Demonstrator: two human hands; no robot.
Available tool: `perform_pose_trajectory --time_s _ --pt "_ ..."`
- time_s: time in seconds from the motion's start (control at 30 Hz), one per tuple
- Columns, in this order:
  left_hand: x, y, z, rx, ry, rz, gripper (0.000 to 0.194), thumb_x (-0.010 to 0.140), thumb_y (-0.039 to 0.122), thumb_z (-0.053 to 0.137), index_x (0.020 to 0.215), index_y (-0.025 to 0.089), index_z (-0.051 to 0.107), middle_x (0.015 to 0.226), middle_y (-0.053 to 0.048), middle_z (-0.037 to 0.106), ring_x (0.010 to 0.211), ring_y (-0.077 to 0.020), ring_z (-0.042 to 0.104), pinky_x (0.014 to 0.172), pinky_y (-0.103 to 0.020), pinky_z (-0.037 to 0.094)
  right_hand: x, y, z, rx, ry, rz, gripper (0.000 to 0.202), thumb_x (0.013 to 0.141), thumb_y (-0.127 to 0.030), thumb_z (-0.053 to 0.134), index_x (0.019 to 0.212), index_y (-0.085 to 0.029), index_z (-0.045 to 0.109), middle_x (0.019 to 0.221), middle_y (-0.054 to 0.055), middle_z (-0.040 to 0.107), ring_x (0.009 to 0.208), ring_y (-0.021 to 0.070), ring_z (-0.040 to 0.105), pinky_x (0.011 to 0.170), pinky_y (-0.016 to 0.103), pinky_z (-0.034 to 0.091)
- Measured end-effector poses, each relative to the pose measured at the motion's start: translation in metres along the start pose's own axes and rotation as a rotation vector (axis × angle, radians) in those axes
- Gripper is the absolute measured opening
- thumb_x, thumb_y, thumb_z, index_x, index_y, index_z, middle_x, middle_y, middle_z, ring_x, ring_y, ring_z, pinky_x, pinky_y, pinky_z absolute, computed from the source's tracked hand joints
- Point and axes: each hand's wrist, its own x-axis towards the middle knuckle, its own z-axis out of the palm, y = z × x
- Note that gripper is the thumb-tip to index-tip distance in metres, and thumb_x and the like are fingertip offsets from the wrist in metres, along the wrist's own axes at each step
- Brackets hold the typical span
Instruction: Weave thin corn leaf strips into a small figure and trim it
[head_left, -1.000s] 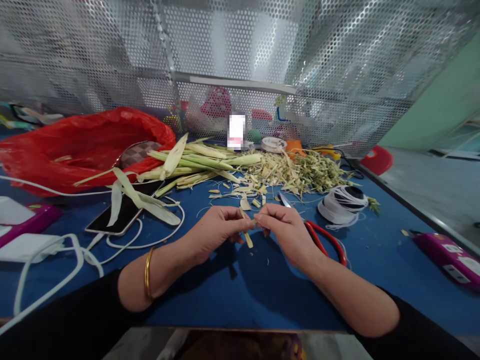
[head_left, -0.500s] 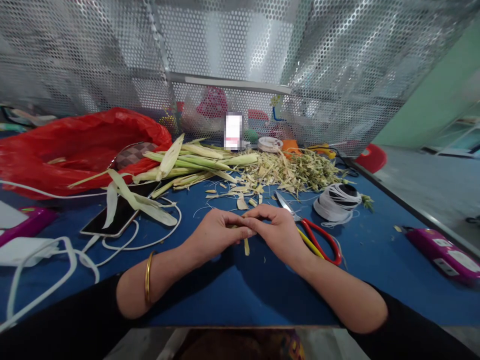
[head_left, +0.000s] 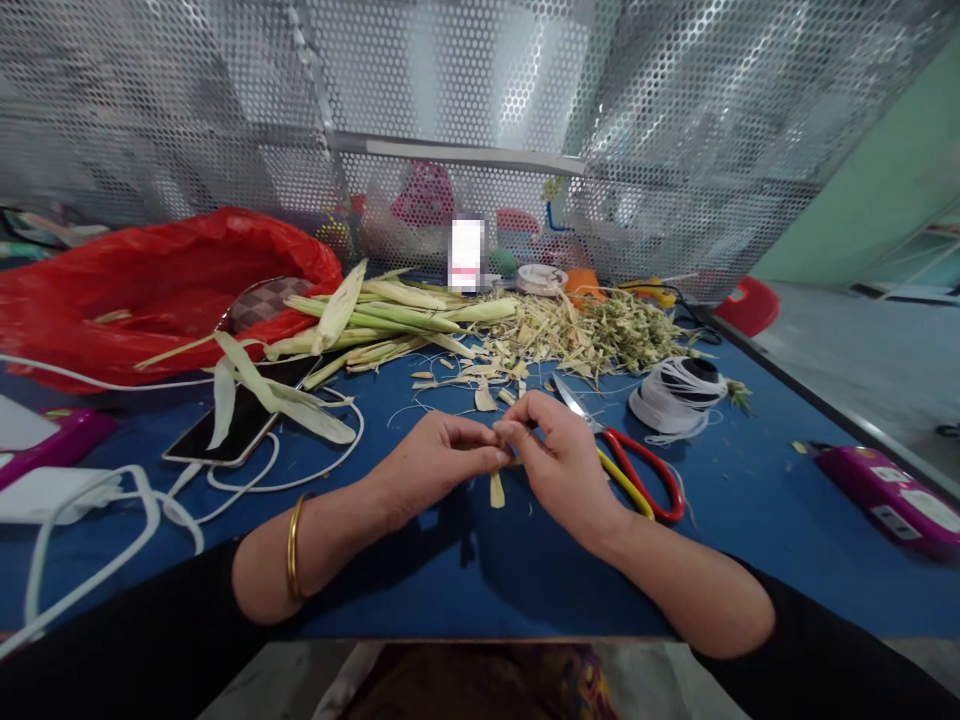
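Observation:
My left hand (head_left: 442, 460) pinches a small pale piece of husk (head_left: 497, 490), whose end hangs down below the fingertips. Close against it, my right hand (head_left: 559, 465) has its thumb and fingers pressed together at the same piece; most of the piece is hidden between the fingers. Both hands are above the blue table (head_left: 495, 590). Just right of my right hand lie scissors (head_left: 641, 470) with red and yellow handles. Behind the hands are cut scraps (head_left: 540, 340) and long green husks (head_left: 405, 315).
A red plastic bag (head_left: 172, 290) stands at the back left. White cables (head_left: 142, 500) and a phone (head_left: 225, 435) lie at the left. A spool of white thread (head_left: 679, 400) is right of the scissors; a purple device (head_left: 892, 500) sits at the far right.
My right hand's fingers have lifted and shifted slightly, and more of the husk piece shows between the hands. The view has tilted a little.

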Motion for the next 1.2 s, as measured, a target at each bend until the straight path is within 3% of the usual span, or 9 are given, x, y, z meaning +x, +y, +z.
perform_pose_trajectory --time_s 0.2,0.4,0.5,0.73,1.07,1.2 --pt "-0.002 0.0 0.001 0.124 -0.048 0.038 0.021 0.07 0.037 0.066 0.065 0.017 0.07 0.061 0.001 0.055 0.066 -0.0148 0.047 0.065 -0.025 0.037 0.001 0.0 0.001 0.0 -0.023 0.004 0.018 0.082 -0.017 0.053 0.064 -0.02 0.049 0.064 -0.002 0.052 0.063 0.013 0.047 0.058 0.025 0.036" --pt "-0.001 0.005 0.0 0.034 0.051 0.037 0.035 0.077 0.043 0.059 0.053 0.018 0.057 0.054 0.001 0.046 0.057 -0.0123 0.04 0.057 -0.024 0.032 0.01 0.002 -0.001 0.323 -0.06 0.246 0.022 0.08 -0.031 0.058 0.063 -0.019 0.052 0.057 -0.004 0.048 0.055 0.0108 0.043 0.053 0.024 0.036" --pt "0.001 0.004 -0.001 -0.014 0.103 0.007 0.031 0.074 0.041 0.063 0.053 0.018 0.059 0.053 0.001 0.046 0.055 -0.0122 0.039 0.055 -0.024 0.031 0.012 0.003 -0.002 0.349 -0.084 0.262 0.021 0.079 -0.031 0.059 0.063 -0.018 0.054 0.058 -0.003 0.051 0.057 0.0107 0.044 0.055 0.023 0.038" --pt "0.003 -0.002 0.001 -0.026 0.124 -0.048 0.017 0.066 0.032 0.069 0.061 0.017 0.069 0.057 0.001 0.051 0.057 -0.0111 0.039 0.054 -0.024 0.029 0.006 0.004 -0.001 0.144 -0.062 0.089 0.015 0.082 -0.021 0.054 0.067 -0.019 0.053 0.063 -0.003 0.054 0.062 0.012 0.047 0.059 0.024 0.038" --pt "-0.002 0.0 0.003 0.014 -0.017 -0.063 0.01 0.063 0.018 0.061 0.063 0.015 0.071 0.056 0.003 0.053 0.058 -0.0104 0.041 0.058 -0.024 0.031 -0.005 -0.002 0.003 -0.085 -0.037 -0.183 0.021 0.086 -0.013 0.048 0.066 -0.021 0.049 0.067 0.0 0.05 0.066 0.0148 0.049 0.061 0.026 0.036" --pt "-0.001 -0.001 0.004 -0.014 0.062 -0.024 0.011 0.064 0.017 0.06 0.056 0.016 0.066 0.052 0.005 0.047 0.054 -0.0089 0.036 0.054 -0.022 0.028 0.001 -0.002 0.0 -0.023 -0.045 -0.177 0.02 0.088 -0.018 0.05 0.069 -0.02 0.055 0.071 0.001 0.055 0.07 0.0147 0.052 0.065 0.026 0.04"
